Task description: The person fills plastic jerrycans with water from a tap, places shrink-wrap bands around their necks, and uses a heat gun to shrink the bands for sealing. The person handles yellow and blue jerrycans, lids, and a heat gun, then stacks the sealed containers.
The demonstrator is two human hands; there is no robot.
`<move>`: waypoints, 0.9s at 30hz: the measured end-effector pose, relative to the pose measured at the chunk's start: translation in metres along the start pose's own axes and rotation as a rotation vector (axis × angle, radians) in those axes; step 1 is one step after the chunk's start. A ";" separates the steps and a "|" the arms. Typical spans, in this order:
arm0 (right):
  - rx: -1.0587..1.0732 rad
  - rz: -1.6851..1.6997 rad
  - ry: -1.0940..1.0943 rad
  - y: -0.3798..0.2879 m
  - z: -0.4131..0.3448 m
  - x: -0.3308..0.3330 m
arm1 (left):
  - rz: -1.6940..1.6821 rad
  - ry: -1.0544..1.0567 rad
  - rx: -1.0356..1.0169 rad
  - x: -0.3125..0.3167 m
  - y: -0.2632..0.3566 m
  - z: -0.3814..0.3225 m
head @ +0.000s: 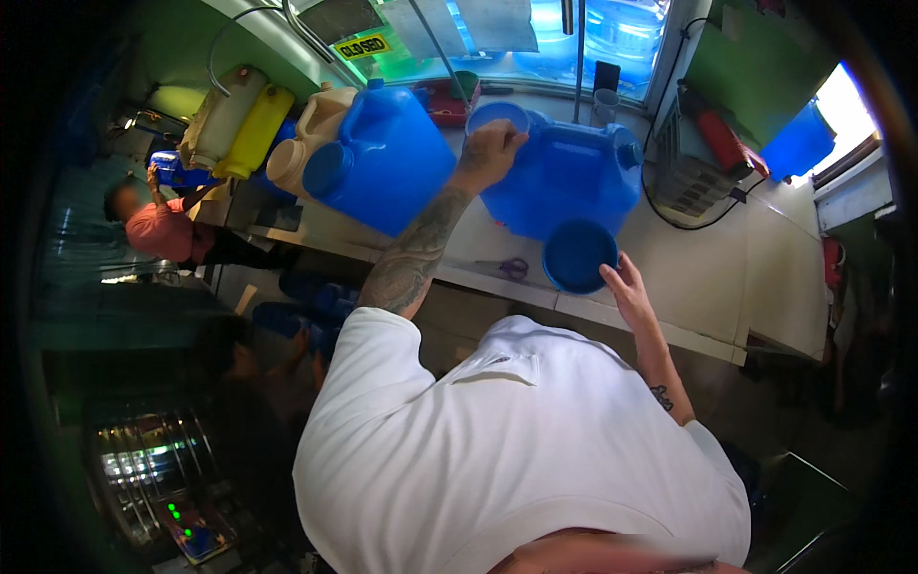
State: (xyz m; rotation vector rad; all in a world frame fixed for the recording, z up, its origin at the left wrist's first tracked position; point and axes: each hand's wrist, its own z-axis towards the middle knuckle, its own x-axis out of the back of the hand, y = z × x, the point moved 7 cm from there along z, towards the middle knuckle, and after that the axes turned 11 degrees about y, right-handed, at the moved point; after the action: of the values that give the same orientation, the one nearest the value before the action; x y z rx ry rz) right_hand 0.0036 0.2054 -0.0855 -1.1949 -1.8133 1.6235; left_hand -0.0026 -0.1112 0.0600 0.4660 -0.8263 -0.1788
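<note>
A large translucent blue water jug (566, 183) stands on the tiled counter in front of me. Its wide round mouth (498, 115) is uncovered, at the upper left. My left hand (495, 147), fingers curled, grips the near rim of that mouth; the fingertips are partly hidden. Lower down, at the counter's front, my right hand (627, 287) holds a wide dark blue screw cap (579, 257) by its edge, its hollow inside facing up. To the left of my forearm stands a second blue jug (398, 161), its wide cap (328, 172) in place.
Purple-handled scissors (513, 267) lie near the counter's front edge. Beige (315, 129) and yellow (252, 133) jugs stand farther left. A grey crate (688, 158) and a cable are at right. Two other people, one in a pink shirt (168, 229), are at left.
</note>
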 end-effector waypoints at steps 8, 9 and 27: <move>0.225 0.000 0.109 -0.048 0.026 -0.006 | -0.010 0.042 0.038 -0.011 -0.019 -0.002; 0.181 -0.094 0.222 -0.049 0.026 0.005 | -0.022 0.031 -0.040 -0.012 -0.015 0.001; 0.681 -0.532 0.426 -0.195 0.151 -0.073 | -0.008 -0.017 -0.050 -0.011 0.017 0.003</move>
State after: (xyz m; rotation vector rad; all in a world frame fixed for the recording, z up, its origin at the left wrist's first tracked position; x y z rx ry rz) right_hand -0.1361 0.0691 0.0825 -0.6091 -1.0461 1.3595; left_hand -0.0127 -0.0932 0.0621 0.4212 -0.8349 -0.2101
